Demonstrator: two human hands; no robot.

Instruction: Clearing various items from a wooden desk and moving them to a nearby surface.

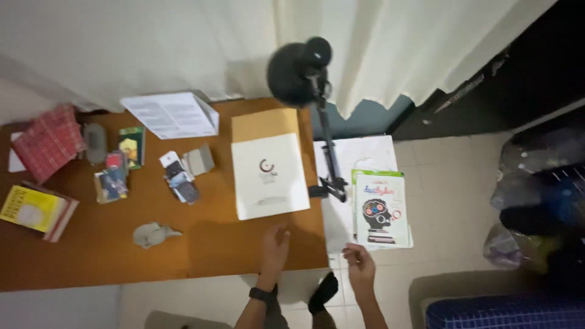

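Note:
My left hand (274, 248) rests flat on the front right part of the brown wooden desk (213, 244), fingers together, just below a large white paper bag (269, 175) that lies on a tan envelope (264, 123). It holds nothing and wears a black wristband. My right hand (359, 263) hovers off the desk's right edge, fingers loosely curled and apart, just below a white book with a head drawing on its cover (380, 210). That book lies on a green one atop a white surface.
A black desk lamp (301, 70) is clamped at the desk's right edge. On the desk lie a white box (172, 114), a calculator (181, 181), small cards, a yellow book (33, 209), a red checked cloth (50, 141) and a crumpled grey scrap (152, 234). Dark bags (536, 195) sit right.

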